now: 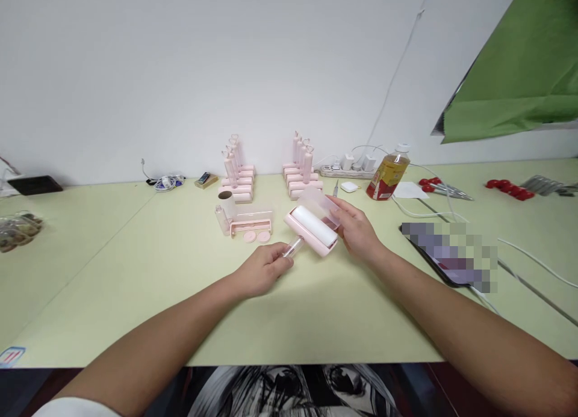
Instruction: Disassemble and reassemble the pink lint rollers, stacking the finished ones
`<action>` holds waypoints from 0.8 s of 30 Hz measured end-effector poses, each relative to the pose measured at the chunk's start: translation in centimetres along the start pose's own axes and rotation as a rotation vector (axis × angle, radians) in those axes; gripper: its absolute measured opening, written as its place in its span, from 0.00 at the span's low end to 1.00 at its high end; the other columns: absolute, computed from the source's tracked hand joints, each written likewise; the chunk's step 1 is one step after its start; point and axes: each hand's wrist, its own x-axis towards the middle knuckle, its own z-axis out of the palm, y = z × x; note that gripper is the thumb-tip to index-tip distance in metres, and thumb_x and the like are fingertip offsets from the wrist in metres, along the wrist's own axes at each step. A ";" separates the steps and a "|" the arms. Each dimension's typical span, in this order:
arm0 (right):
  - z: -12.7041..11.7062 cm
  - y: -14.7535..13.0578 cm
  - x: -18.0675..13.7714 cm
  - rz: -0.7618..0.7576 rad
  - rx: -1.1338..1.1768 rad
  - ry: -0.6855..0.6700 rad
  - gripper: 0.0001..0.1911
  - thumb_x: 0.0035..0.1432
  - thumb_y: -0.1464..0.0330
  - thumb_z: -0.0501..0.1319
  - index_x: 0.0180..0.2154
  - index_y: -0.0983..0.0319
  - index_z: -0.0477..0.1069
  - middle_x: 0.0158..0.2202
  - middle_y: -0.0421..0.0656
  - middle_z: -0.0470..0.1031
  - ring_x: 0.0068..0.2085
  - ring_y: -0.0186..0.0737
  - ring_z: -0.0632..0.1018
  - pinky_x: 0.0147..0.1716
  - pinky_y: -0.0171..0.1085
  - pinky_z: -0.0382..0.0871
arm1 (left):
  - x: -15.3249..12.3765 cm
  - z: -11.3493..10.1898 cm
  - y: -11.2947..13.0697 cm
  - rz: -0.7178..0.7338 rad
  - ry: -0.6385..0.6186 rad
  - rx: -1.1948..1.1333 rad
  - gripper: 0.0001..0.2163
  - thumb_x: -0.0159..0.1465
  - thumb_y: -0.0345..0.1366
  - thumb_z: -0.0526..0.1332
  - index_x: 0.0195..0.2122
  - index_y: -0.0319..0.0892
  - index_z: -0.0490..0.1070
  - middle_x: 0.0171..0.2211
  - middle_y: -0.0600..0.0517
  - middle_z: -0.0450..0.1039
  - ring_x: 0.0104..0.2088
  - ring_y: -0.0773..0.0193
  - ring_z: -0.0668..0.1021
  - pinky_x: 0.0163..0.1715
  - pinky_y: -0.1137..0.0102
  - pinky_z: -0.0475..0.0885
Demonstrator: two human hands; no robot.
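Observation:
A pink lint roller (312, 229) with a white paper roll lies across the middle of the pale green table (135, 296). My left hand (262, 271) is closed around its clear handle (292, 247). My right hand (356, 229) grips the roller's right end, where a clear cover (318, 201) stands hinged up. Just left of the roller sit loose parts: a cardboard tube (227, 203), a clear handle piece (221, 219), a pink tray (251, 225) and two pink round caps (256, 236).
Two stacks of finished pink rollers (237, 177) (301, 171) stand at the back. A bottle of amber liquid (387, 174), a power strip (347, 169), red-handled tools (433, 186), a phone (445, 251) and cables lie to the right. A bag (15, 229) sits far left.

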 end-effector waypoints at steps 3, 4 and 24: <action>-0.1 0.0 0.1 -0.011 -0.017 -0.009 0.26 0.51 0.57 0.64 0.52 0.58 0.72 0.48 0.44 0.77 0.39 0.41 0.77 0.38 0.39 0.71 | 0.0 0.0 0.1 -0.024 -0.010 -0.030 0.10 0.63 0.43 0.54 0.31 0.42 0.63 0.23 0.58 0.58 0.24 0.69 0.61 0.24 0.72 0.56; -0.1 0.0 0.1 -0.015 -0.023 -0.016 0.26 0.51 0.58 0.64 0.51 0.58 0.73 0.49 0.44 0.77 0.40 0.41 0.77 0.38 0.39 0.71 | 0.0 0.0 0.1 -0.033 -0.013 -0.039 0.10 0.63 0.42 0.54 0.30 0.42 0.62 0.22 0.58 0.58 0.23 0.69 0.61 0.24 0.72 0.56; -0.1 0.9 0.0 -0.022 -0.091 -0.136 0.22 0.53 0.62 0.62 0.51 0.59 0.74 0.44 0.42 0.77 0.35 0.37 0.73 0.32 0.34 0.66 | 0.3 -0.1 -0.1 -0.055 0.018 -0.067 0.09 0.62 0.40 0.54 0.29 0.42 0.62 0.22 0.58 0.59 0.23 0.69 0.61 0.23 0.72 0.56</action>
